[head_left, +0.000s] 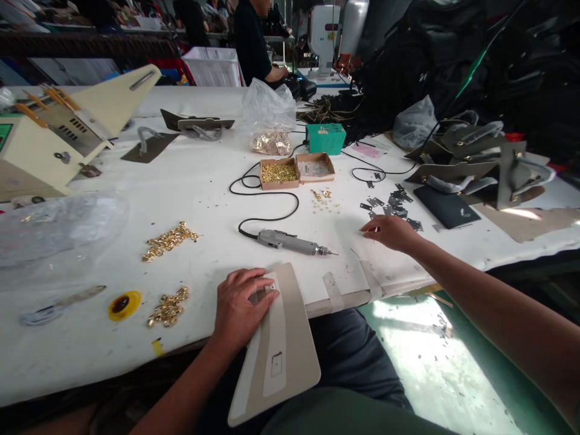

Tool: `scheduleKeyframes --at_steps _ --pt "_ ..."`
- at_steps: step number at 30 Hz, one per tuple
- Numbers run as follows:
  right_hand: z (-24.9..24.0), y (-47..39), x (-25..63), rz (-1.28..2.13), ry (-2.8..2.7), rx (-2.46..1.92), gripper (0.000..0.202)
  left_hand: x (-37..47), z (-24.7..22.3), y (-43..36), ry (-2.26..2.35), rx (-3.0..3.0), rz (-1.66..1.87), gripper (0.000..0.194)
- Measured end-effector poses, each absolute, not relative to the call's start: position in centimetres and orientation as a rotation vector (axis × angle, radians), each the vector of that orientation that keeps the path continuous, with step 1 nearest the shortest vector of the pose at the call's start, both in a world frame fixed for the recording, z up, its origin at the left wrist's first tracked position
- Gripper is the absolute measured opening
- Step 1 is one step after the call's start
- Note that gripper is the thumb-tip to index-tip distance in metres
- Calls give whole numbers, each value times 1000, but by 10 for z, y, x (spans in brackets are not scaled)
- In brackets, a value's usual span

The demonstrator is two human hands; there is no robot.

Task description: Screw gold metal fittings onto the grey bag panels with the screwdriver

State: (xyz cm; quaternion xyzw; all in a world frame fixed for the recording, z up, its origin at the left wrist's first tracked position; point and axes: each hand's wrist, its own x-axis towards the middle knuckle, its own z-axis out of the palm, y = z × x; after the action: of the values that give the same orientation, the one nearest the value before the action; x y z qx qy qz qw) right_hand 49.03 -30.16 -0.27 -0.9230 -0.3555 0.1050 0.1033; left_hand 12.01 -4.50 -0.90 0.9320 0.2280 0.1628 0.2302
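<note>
My left hand presses on the upper end of a beige bag panel, thumb and forefinger beside a small slot with a dark metal piece partly under them. The panel hangs over the table edge above my lap; a second rectangular slot shows lower down its strip. My right hand is pinched just above the tabletop, near a scatter of small dark metal plates; what sits between its fingertips is too small to make out. Between the hands lies a grey electric screwdriver, its bit pointing right.
Gold hardware piles lie left, near a yellow tape roll. Behind the screwdriver are a box of small gold screws, a green box and a black cable. Bag parts with handles stand right; a cream machine stands left.
</note>
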Motion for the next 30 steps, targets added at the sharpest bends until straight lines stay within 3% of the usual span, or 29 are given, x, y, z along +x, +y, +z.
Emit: scheduleKeyframes --at_steps 9,16,30 --pt "11 -293 491 369 -969 -2643 20 119 -9 -45 627 2558 460 12" --pt "11 -234 517 363 -807 -2564 30 119 -8 -45 634 2541 454 14" --pt "-7 -190 532 332 -796 -2665 20 118 -6 -45 635 2528 459 12"
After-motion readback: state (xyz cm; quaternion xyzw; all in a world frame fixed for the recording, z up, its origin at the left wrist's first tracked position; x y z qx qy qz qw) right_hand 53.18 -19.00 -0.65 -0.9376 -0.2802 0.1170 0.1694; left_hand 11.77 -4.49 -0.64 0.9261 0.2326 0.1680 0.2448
